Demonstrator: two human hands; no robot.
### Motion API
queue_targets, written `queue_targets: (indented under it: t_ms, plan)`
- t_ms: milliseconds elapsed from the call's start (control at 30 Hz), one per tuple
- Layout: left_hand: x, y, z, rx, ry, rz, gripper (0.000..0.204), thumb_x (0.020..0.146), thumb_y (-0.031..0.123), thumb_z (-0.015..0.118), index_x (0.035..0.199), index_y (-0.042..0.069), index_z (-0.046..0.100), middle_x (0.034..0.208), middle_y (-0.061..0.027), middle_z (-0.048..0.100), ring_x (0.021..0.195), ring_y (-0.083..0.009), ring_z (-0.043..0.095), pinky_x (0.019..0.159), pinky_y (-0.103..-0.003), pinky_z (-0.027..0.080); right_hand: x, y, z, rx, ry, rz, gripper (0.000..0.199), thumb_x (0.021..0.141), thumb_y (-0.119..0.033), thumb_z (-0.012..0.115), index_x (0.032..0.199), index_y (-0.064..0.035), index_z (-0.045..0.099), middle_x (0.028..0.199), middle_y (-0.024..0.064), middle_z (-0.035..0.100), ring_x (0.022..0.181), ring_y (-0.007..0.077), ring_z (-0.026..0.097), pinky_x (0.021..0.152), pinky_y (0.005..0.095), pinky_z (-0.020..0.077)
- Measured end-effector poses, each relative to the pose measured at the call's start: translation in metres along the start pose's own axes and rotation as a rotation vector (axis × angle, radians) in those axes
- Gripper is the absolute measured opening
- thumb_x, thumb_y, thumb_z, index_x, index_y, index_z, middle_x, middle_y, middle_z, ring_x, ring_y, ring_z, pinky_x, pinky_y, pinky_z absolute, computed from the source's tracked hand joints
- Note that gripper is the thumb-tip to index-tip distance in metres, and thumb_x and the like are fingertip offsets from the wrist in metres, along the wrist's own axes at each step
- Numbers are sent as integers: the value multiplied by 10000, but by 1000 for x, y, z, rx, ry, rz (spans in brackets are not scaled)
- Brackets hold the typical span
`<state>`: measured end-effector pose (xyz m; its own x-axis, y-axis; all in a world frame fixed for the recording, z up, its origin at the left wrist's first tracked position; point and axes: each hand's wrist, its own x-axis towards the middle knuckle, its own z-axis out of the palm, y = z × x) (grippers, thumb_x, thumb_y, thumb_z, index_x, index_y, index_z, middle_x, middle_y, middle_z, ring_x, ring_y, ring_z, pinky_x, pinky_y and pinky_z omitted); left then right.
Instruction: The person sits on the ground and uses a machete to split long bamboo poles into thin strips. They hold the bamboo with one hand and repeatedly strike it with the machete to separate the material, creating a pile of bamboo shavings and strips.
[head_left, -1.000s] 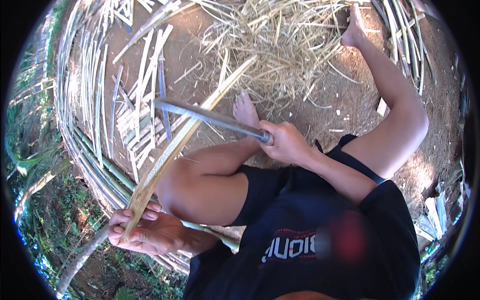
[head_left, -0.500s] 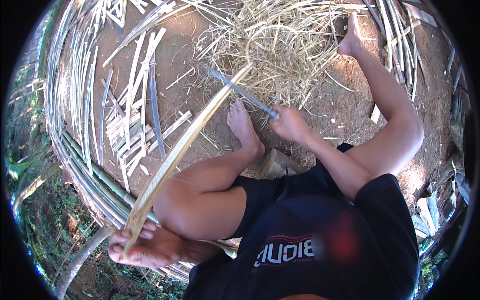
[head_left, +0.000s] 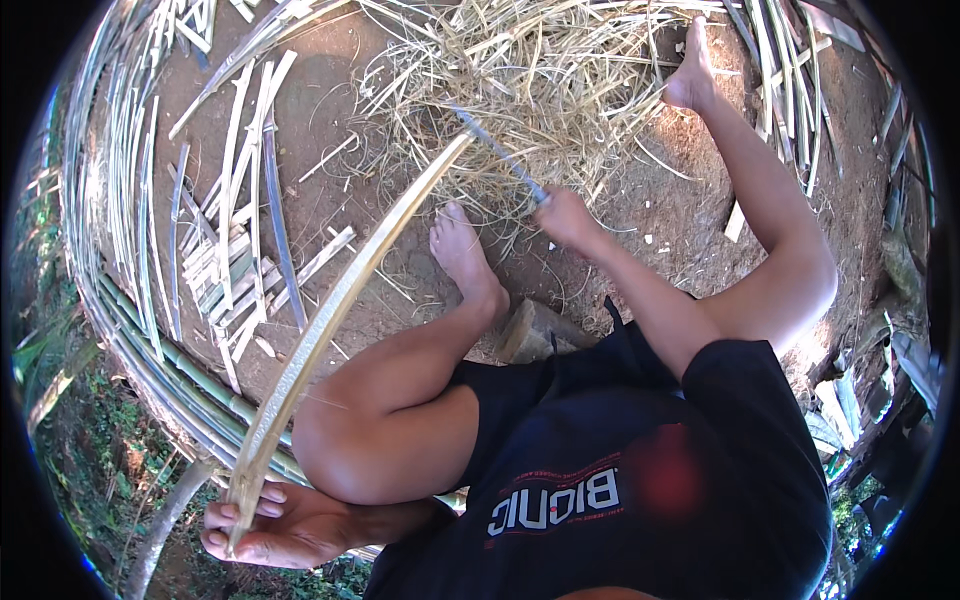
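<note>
My left hand, at the lower left beside my bent left knee, is closed around the near end of a long pale bamboo strip. The strip slants away and to the right, passing over the knee, with a slight bow. In my right hand is the handle of a knife with a narrow grey blade. That blade lies right by the strip's far tip, pointing away and left. Whether the two touch, I cannot tell. A wooden block sits on the ground between my legs.
A heap of thin bamboo shavings spreads ahead, near my right foot. Short split pieces lie left of my left foot. Long strips and green bamboo poles line the left side. More strips lie at the far right.
The blade has gone from crossing the strip a little below its far end to that end's very tip. My left hand still grips the near end. The whole view has shifted slightly.
</note>
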<state>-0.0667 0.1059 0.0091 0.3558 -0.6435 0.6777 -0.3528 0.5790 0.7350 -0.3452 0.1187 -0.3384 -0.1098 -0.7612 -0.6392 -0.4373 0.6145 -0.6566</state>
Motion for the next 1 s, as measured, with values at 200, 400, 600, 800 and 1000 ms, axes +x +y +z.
queue_targets:
  t_ms: [200,400,600,800,1000]
  plan:
    - [4,-6,-4,45,-37,-60,273,978,265,535,1107,51,425,825,-41,482,522,-109,428,459,-224,391,-13,-15,-1,-87,-118,-191,218,828,-161,545,948,5,619,733,204,631,674,362,630,672,448,511]
    - [6,-13,5,-4,-92,-92,277,968,271,552,1148,74,476,890,-32,541,599,-127,489,533,-241,407,14,-21,-31,-55,-156,-13,164,829,-144,527,895,-21,613,723,188,638,682,341,635,690,448,517]
    - [7,-5,7,33,-25,-91,295,977,258,536,1167,50,450,890,-52,537,594,-126,488,531,-235,421,5,-33,-23,-52,-190,-18,168,832,-116,511,920,-19,617,722,197,636,652,334,633,677,438,522]
    - [9,-9,4,-11,15,-104,313,987,246,521,1186,26,423,890,-72,534,589,-125,488,529,-228,435,9,-10,-7,-102,-102,-152,213,844,-125,508,965,2,630,761,235,647,649,366,637,666,463,515]
    - [6,-11,0,-29,44,-110,315,987,244,522,1183,19,422,891,-75,536,588,-128,491,531,-227,438,28,-29,-28,-225,-150,-147,242,883,-179,519,1023,-24,642,831,201,673,755,323,664,738,449,526]
